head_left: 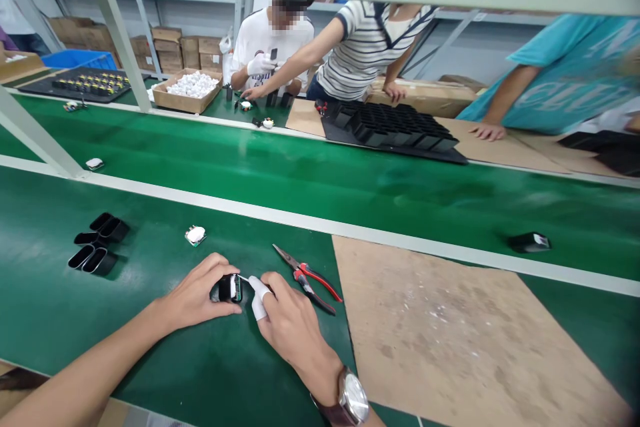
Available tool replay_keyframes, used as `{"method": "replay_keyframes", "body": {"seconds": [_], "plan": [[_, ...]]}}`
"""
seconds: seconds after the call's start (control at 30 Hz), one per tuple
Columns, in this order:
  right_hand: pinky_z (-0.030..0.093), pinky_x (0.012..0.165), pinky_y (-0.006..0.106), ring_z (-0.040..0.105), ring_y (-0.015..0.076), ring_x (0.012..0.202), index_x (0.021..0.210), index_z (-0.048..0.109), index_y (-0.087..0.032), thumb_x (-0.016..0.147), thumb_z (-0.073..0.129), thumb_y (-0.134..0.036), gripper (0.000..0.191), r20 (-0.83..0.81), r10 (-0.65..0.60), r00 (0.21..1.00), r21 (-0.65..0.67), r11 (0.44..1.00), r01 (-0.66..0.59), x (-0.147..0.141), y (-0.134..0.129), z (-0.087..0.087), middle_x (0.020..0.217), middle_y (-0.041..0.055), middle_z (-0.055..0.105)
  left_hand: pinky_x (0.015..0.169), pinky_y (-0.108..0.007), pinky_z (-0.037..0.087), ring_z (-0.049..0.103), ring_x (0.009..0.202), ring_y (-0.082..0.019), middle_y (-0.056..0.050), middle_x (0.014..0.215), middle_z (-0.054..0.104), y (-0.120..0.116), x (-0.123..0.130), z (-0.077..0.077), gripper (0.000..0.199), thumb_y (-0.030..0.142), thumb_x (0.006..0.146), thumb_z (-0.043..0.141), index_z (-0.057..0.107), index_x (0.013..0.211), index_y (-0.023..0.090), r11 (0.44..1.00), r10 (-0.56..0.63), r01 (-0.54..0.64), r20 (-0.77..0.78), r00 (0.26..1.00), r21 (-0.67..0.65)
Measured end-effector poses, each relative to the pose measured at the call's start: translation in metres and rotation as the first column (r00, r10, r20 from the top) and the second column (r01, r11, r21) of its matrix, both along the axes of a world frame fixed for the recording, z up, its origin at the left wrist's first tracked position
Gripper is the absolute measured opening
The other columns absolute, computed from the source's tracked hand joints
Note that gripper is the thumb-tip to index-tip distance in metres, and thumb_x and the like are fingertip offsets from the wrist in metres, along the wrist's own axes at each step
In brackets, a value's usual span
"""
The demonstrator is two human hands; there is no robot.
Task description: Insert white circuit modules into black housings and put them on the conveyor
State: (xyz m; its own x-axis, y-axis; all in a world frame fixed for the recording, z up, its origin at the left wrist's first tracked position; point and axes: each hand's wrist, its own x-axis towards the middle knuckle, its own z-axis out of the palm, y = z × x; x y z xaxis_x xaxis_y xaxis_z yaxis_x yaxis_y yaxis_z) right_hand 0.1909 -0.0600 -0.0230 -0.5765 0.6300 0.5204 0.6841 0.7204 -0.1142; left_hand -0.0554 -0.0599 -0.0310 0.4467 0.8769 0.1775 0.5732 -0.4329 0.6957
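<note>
Between the thumb and fingers of my left hand (203, 293) is a black housing (226, 288), with a white and green part showing at its open right end. My right hand (285, 310), with white covers on the thumb and a finger, pinches a thin light tool (245, 278) whose far end meets that opening. Red-handled pliers (306, 275) lie open on the green table just right of my hands. A small white-topped circuit part (195, 235) rests above my left hand. Several empty black housings (100, 259) stand at the left.
A stained cardboard sheet (450, 327) covers the table at the right. Beyond a pale rail (300, 220), the green belt (280, 173) carries a black housing (530, 241) and a white part (94, 163). People work across it beside a housing tray (395, 150).
</note>
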Motion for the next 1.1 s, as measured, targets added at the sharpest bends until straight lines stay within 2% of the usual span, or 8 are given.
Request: {"method": "replay_keyframes", "body": {"seconds": [0.33,0.5,0.67,0.83,0.97,1.1], "plan": [[0.042,0.055,0.032,0.056,0.0202,0.075,0.082,0.059,-0.022,0.089,0.049,-0.003,0.023,-0.01,0.025,1.0,0.001,1.0,-0.025,-0.002,-0.002,0.002,0.096,0.0088,0.062,0.094,-0.038,0.058,0.067,0.108,-0.025,-0.008,0.122,0.059,0.002,0.001,0.001,0.056,0.042,0.089,0.084,0.057,0.136,0.026,0.999,-0.043,0.043,0.012,0.999,-0.025],[0.042,0.056,0.033,0.056,0.021,0.077,0.081,0.058,-0.022,0.087,0.051,-0.002,0.022,-0.016,0.055,0.998,0.028,0.998,-0.055,-0.001,-0.002,0.007,0.095,0.0089,0.062,0.098,-0.039,0.057,0.066,0.114,-0.026,-0.009,0.125,0.059,0.001,0.0,0.001,0.056,0.037,0.09,0.083,0.056,0.138,0.026,0.999,-0.049,0.049,0.03,0.998,-0.012],[0.039,0.054,0.035,0.055,0.0215,0.075,0.072,0.053,-0.023,0.082,0.049,0.0,0.026,0.034,0.084,0.996,0.069,0.994,-0.086,0.001,-0.002,0.014,0.093,0.0089,0.061,0.097,-0.038,0.057,0.066,0.113,-0.025,-0.01,0.125,0.06,0.002,-0.001,0.0,0.055,0.035,0.091,0.082,0.056,0.139,0.025,0.998,-0.056,0.056,0.046,0.997,0.003],[0.04,0.057,0.035,0.055,0.02,0.076,0.078,0.058,-0.021,0.09,0.05,-0.001,0.024,-0.073,0.059,0.996,0.052,0.997,-0.055,0.005,0.0,0.011,0.095,0.0085,0.063,0.103,-0.042,0.055,0.065,0.118,-0.027,-0.011,0.128,0.066,0.005,-0.002,0.004,0.055,0.03,0.093,0.079,0.056,0.143,0.025,0.997,-0.078,0.078,0.089,0.993,0.009],[0.041,0.059,0.034,0.055,0.0198,0.076,0.077,0.058,-0.02,0.092,0.051,-0.003,0.023,-0.084,0.101,0.991,0.035,0.995,-0.099,0.005,-0.001,0.011,0.094,0.0086,0.062,0.105,-0.041,0.055,0.067,0.12,-0.025,-0.009,0.132,0.07,0.005,-0.004,0.007,0.055,0.026,0.096,0.075,0.056,0.147,0.027,0.994,-0.087,0.094,0.107,0.99,-0.058],[0.041,0.058,0.034,0.054,0.0206,0.076,0.072,0.056,-0.02,0.089,0.049,-0.001,0.027,-0.027,0.091,0.995,0.06,0.994,-0.09,0.003,-0.003,0.013,0.092,0.0095,0.062,0.11,-0.04,0.053,0.064,0.127,-0.024,-0.004,0.139,0.072,0.003,-0.004,0.007,0.066,0.023,0.098,0.071,0.045,0.158,0.034,0.989,-0.075,0.086,0.089,0.993,-0.118]]}}
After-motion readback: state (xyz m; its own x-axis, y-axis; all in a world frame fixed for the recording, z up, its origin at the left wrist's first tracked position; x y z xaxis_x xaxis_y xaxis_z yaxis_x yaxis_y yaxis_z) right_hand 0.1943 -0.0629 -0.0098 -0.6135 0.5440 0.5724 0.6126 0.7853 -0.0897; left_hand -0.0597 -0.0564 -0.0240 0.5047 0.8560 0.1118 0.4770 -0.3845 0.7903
